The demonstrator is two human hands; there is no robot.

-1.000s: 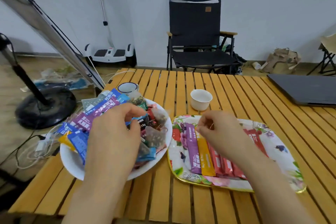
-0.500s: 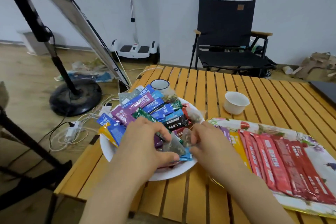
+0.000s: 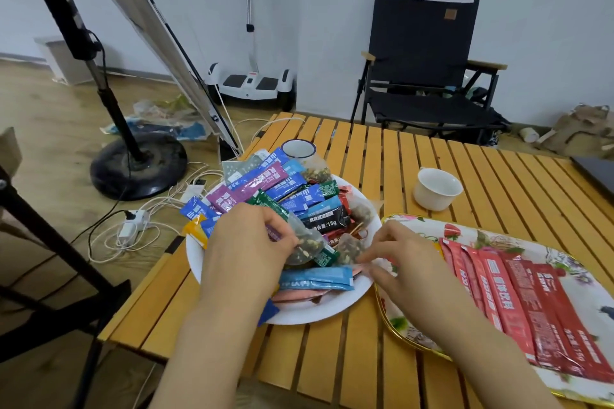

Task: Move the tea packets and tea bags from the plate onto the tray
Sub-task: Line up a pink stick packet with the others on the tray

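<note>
A white plate (image 3: 319, 312) on the slatted wooden table holds a heap of blue, purple, green and black tea packets (image 3: 282, 191) and clear mesh tea bags. My left hand (image 3: 247, 249) pinches one mesh tea bag (image 3: 304, 244) above the plate's middle. My right hand (image 3: 403, 262) reaches over the plate's right rim, its fingertips on a second mesh tea bag (image 3: 350, 247). To the right lies a flowered tray (image 3: 415, 229) with a gold rim, carrying several red packets (image 3: 518, 302) side by side.
A white cup (image 3: 437, 189) stands behind the tray; a blue-rimmed enamel mug (image 3: 298, 149) sits behind the plate. A fan stand (image 3: 133, 159), cables and a power strip are on the floor at left. A black folding chair (image 3: 425, 76) stands beyond the table.
My right hand left the tray and came over to the plate. My left hand picked a mesh tea bag out of the heap. The view swung left.
</note>
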